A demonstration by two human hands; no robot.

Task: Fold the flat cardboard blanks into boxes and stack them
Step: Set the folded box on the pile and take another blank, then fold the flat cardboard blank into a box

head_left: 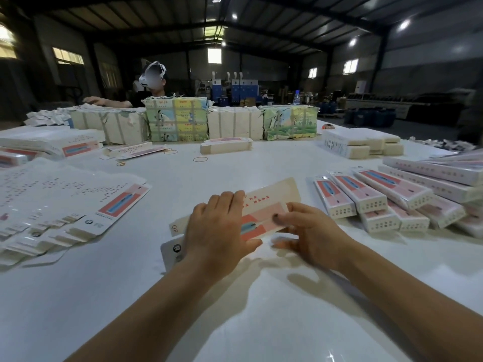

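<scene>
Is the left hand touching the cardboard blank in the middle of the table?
Touching. The head view shows the left hand lying on top of the cardboard blank, fingers spread across its upper face.

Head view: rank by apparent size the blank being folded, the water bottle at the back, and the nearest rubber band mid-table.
1. Blank under both hands, largest by far.
2. Water bottle.
3. Rubber band.
Bottle and band look close in extent; the bottle stands much farther away, so its true size is surely greater.
</scene>
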